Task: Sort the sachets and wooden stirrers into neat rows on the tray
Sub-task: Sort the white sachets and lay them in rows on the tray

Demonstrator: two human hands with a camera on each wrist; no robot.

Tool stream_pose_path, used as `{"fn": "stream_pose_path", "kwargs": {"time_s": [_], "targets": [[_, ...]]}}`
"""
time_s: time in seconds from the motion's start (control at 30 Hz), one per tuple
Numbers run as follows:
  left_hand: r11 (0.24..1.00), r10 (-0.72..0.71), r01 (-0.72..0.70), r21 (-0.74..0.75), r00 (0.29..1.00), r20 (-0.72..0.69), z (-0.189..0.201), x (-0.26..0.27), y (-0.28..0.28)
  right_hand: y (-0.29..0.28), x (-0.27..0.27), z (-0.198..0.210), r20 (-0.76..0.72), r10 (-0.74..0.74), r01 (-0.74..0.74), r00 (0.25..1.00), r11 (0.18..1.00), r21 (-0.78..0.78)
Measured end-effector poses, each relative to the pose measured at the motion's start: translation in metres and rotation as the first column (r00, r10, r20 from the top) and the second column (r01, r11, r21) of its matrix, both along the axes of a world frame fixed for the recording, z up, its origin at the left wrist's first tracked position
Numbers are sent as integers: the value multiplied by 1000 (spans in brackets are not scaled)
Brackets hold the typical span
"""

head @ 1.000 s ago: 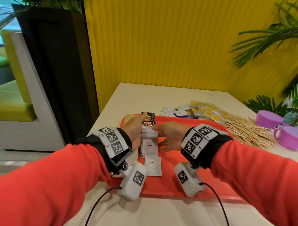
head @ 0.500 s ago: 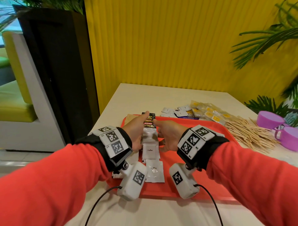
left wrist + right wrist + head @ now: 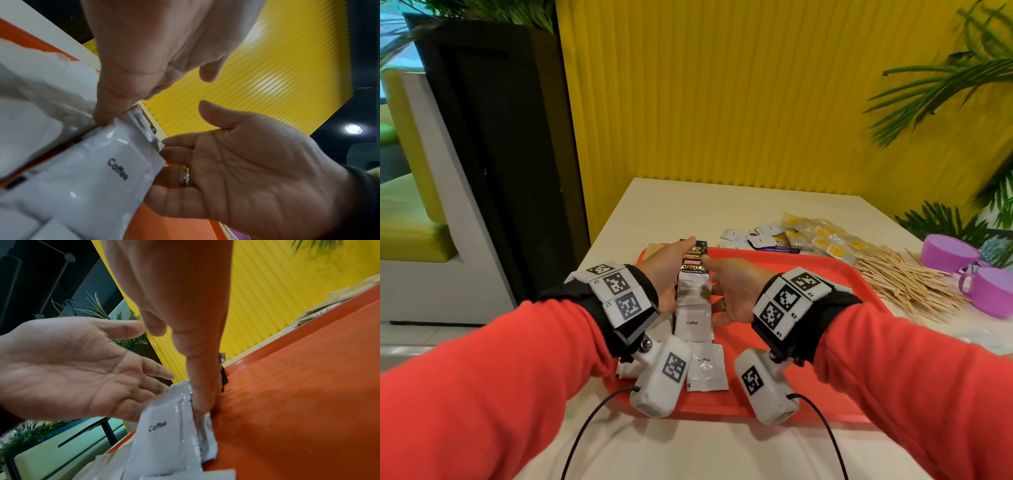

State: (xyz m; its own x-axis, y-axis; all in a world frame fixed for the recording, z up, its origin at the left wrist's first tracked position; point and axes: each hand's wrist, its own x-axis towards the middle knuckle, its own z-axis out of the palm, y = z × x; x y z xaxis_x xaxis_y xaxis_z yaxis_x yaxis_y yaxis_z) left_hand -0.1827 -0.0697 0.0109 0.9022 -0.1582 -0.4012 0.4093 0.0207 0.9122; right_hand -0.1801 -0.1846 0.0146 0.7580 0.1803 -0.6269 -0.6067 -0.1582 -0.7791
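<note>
A red tray (image 3: 808, 284) carries a column of sachets: black Kopiko sachets (image 3: 693, 265) at the far end, then white coffee sachets (image 3: 693, 322) overlapping toward me. My left hand (image 3: 669, 274) lies flat against the column's left side with its fingers straight. My right hand (image 3: 736, 284) lies flat against the right side. In the left wrist view my fingertips (image 3: 102, 116) touch a white "Coffee" sachet (image 3: 98, 175). The right wrist view shows the edge of my right hand (image 3: 201, 394) pressed along the same white sachets (image 3: 164, 426). Neither hand grips anything.
Loose white and yellow sachets (image 3: 798, 236) lie in a heap on the table behind the tray. To the right of the tray lies a pile of wooden stirrers (image 3: 904, 281), with two purple cups (image 3: 986, 291) beyond it. More white sachets (image 3: 628, 368) lie under my left wrist.
Both hands have closed in on the column from either side, the right hand moving left. The sachets now sit in a narrower, straighter line.
</note>
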Motion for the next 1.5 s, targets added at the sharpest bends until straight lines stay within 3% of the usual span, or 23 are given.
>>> {"fn": "stream_pose_path", "kwargs": {"time_s": [0.1,0.2,0.3,0.37,0.4,0.47,0.5,0.57,0.6,0.7,0.83,1.03,1.27,1.5], "targets": [[999,-8,7,42,999,35,2,-2,-2,-3,2,0,4,-14,14,1000,1000,-11],[999,-13,12,-49,1000,-18,0,-1,-2,-6,-3,1,-9,35,-35,999,999,-9],[999,-48,47,-17,999,-24,-4,-3,-2,-6,-8,2,10,55,-55,998,998,-34],[1000,-31,31,-4,999,15,-3,-5,-2,-8,-9,3,79,62,-51,995,990,-133],[1000,-8,7,27,999,34,1,-8,-1,-10,-9,4,130,131,-93,983,959,-269],[978,11,-38,207,992,128,8,-12,2,-14,-13,6,160,369,-217,915,788,-576],[919,-66,-10,393,982,179,9,-10,4,-16,-13,5,126,502,-288,855,664,-691],[701,-254,29,712,944,211,10,-9,8,-17,-19,4,-4,655,-397,756,453,-799],[607,-310,34,794,930,197,11,-10,11,-16,-23,4,-61,713,-430,698,350,-832],[422,-433,96,902,895,107,10,-12,13,-5,-34,1,-183,799,-457,572,126,-881],[284,-485,189,940,874,-29,2,-15,10,4,-37,-9,-243,839,-414,487,-23,-910],[203,-515,220,954,853,-87,-6,-9,10,2,-39,-12,-197,851,-404,487,20,-914],[136,-554,193,972,828,-87,1,-7,13,5,-32,-14,-70,851,-276,520,90,-957],[304,-465,202,931,885,-40,2,-6,18,7,-31,-10,-87,824,-260,559,75,-963]]}}
